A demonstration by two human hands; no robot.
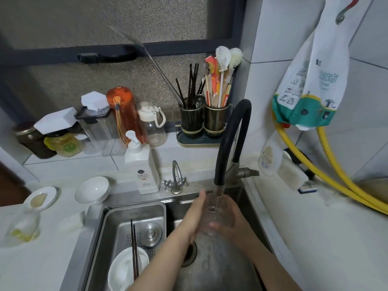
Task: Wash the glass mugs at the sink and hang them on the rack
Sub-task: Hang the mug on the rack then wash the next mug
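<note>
- My right hand (227,223) is wrapped round the mug (214,215) from the right, fingers curled across its near side, gripping it.
- My left hand (196,215) lies flat against the mug's left side, fingers straight and held together, pointing up toward the tap (218,186).
- The mug is clear, patterned glass, upright between my two hands, and I can see my fingers through it; the handle I cannot make out.
- It sits right under the tap's nozzle, over the right half of the sink (241,198), with water running into it and blurring the basin below.
- The tap's black hose arches up and over from the back right corner.
- Left of my hands, a steel tray (109,223) hangs in the sink, holding a white bowl (119,269) with dark chopsticks (134,248) laid over it and a round steel lid (151,232).
- Behind the tray stands a small faucet (176,179), and beside that a white pump bottle (142,164).
- On the counter to the left I see an empty white bowl tilted near the sink edge, and further left a glass (23,225).
- On the ledge by the window stand bottles, jars and two dark holders (202,120) full of utensils.
</note>
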